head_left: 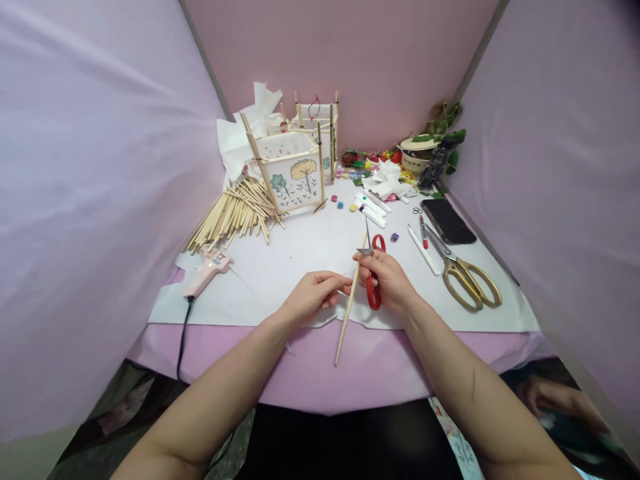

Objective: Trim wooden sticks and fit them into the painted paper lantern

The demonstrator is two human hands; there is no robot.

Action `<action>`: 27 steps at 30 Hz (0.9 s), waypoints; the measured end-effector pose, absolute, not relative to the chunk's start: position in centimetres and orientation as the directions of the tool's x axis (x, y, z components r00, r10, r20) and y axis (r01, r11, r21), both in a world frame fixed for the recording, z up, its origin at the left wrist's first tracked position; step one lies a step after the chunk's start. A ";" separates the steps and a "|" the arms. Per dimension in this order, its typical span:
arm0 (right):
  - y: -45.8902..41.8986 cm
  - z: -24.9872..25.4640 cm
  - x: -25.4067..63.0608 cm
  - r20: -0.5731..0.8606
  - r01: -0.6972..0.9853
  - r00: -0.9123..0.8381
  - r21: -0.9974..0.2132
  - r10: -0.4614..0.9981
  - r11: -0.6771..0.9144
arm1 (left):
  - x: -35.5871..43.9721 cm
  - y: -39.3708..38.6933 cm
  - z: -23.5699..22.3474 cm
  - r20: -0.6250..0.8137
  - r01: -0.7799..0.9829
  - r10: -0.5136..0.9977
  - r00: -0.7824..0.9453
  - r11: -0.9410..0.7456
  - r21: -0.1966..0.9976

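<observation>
Wooden stick (347, 313) slanting over near edge of surface (310, 363), long axis running forward and rightward; right hand (388, 275) nearer, grasping it along with red-handled scissors (369, 291); left hand (313, 295) sitting loosely curled just left, fingertip contact unclear.

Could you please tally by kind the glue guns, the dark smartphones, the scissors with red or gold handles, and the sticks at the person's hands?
Pink glue gun: 1
Dark smartphone: 1
Scissors: 2 (red-handled scissors in the right hand; gold-handled scissors on the table)
Pale stick at the hands: 1
Total: 5
</observation>
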State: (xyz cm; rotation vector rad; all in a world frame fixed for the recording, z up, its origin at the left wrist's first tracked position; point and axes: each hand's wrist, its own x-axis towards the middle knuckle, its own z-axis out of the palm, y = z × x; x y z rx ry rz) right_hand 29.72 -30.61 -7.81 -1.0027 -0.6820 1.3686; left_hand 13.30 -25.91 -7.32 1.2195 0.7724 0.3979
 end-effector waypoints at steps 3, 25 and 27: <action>-30.6 -7.9 29.5 -0.147 -0.383 0.169 -0.921 0.975 -0.073 | 13.2 -25.7 -7.5 -0.372 0.111 0.601 0.707 0.426 0.898; -30.7 -8.3 28.7 -0.148 -0.312 0.201 -0.947 0.968 -0.080 | 13.5 -25.9 -8.0 -0.479 0.025 0.527 0.702 0.654 0.756; -30.7 -8.2 28.8 -0.149 -0.311 0.203 -0.947 0.968 -0.081 | 13.3 -25.8 -8.1 -0.468 0.023 0.513 0.720 0.656 0.754</action>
